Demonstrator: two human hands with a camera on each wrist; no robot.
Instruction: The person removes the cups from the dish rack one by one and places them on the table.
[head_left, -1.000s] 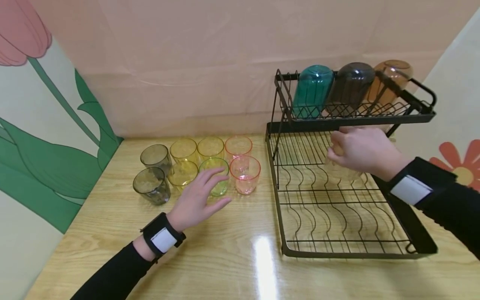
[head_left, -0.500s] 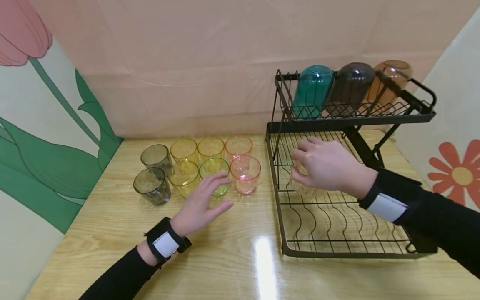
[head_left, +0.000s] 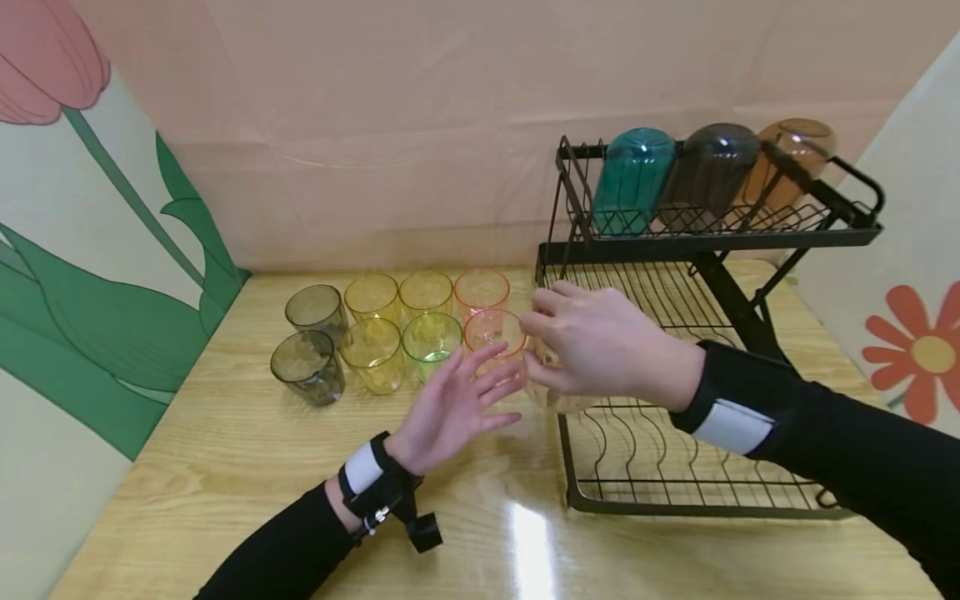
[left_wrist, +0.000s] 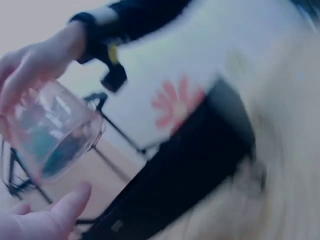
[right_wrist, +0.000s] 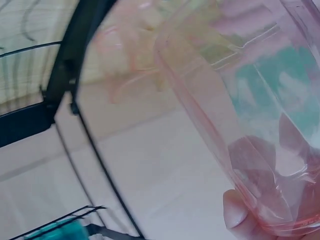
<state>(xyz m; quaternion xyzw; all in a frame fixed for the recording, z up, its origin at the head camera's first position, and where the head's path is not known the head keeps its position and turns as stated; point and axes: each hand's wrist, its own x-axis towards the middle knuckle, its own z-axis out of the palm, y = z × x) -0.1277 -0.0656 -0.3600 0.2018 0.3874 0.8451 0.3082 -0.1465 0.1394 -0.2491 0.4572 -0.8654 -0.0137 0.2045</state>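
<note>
My right hand (head_left: 600,343) grips a clear pinkish drinking glass (left_wrist: 59,131) by its base, mouth tilted downward, over the left edge of the dish rack (head_left: 573,467). In the right wrist view a fingertip (right_wrist: 235,210) presses the glass near its base. Beside it my left hand (head_left: 450,410) is spread with its palm turned up, fingers straight and apart from the glass. Just behind those fingers stand a red-rimmed pink glass (head_left: 491,321) and a green-rimmed glass (head_left: 432,333), both upright on the table.
More upright glasses stand to the left: a yellow glass (head_left: 372,354) and a grey glass (head_left: 308,367) among several. On the rack's upper shelf sit a teal glass (head_left: 634,179), a dark glass (head_left: 711,177) and an amber glass (head_left: 787,171), upside down.
My right hand has carried the glass leftward from under the upper shelf to the rack's left edge. My left hand has moved right and turned palm up.
</note>
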